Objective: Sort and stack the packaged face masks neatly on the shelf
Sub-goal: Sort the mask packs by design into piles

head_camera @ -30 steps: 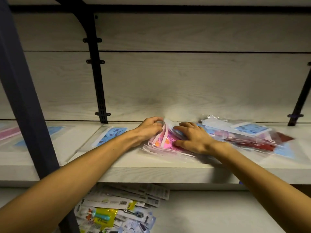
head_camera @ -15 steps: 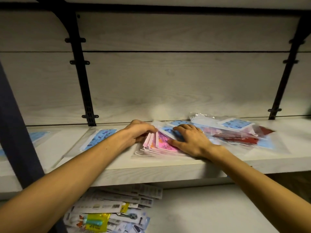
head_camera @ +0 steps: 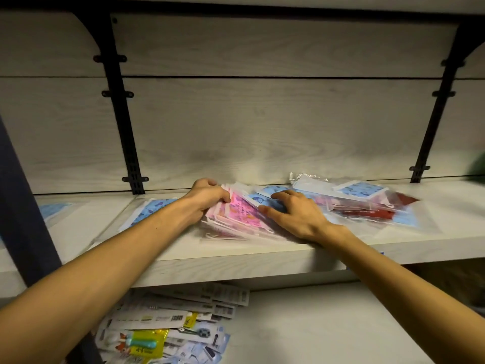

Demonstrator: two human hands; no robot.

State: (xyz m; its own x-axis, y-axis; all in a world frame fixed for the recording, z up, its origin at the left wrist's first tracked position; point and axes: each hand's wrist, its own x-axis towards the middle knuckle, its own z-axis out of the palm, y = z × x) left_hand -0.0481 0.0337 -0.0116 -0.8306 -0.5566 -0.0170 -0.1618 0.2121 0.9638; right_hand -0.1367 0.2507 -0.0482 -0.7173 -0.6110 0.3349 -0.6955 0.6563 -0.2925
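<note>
- Head view: the person reaches both bare arms onto a pale wooden shelf [head_camera: 262, 261] backed by a grey wood-grain panel.
- The left hand [head_camera: 207, 197] curls its fingers over the far left edge of a fanned stack of pink packaged masks [head_camera: 237, 216], so its grip is closed on that stack.
- The right hand [head_camera: 294, 215] lies with fingers spread and nearly straight across the right part of the same stack, pressing down on a blue-printed pack [head_camera: 265, 199] that sits on top; its grip is open, holding nothing.
- The pink stack sits near the shelf's front edge, about midway along it, and its packs are splayed rather than squared.
- Just beside it, toward the right end of the shelf, lies a loose heap of mixed packs [head_camera: 367, 203], blue, pink and dark red ones overlapping at angles.
- A single blue pack [head_camera: 151, 211] lies flat toward the left end, apart from the stack, and another blue one [head_camera: 56, 208] lies further left beyond the dark upright.
- Judged from this, sorting is partly done: pinks are gathered, but a blue pack is still mixed in with them and the edges are not yet aligned.
- Left to do, it seems: squaring the pink stack, separating the right-hand heap by colour, and stacking the blues together.
- On the lower shelf lie carded goods [head_camera: 168, 329], which are no part of the job.
</note>
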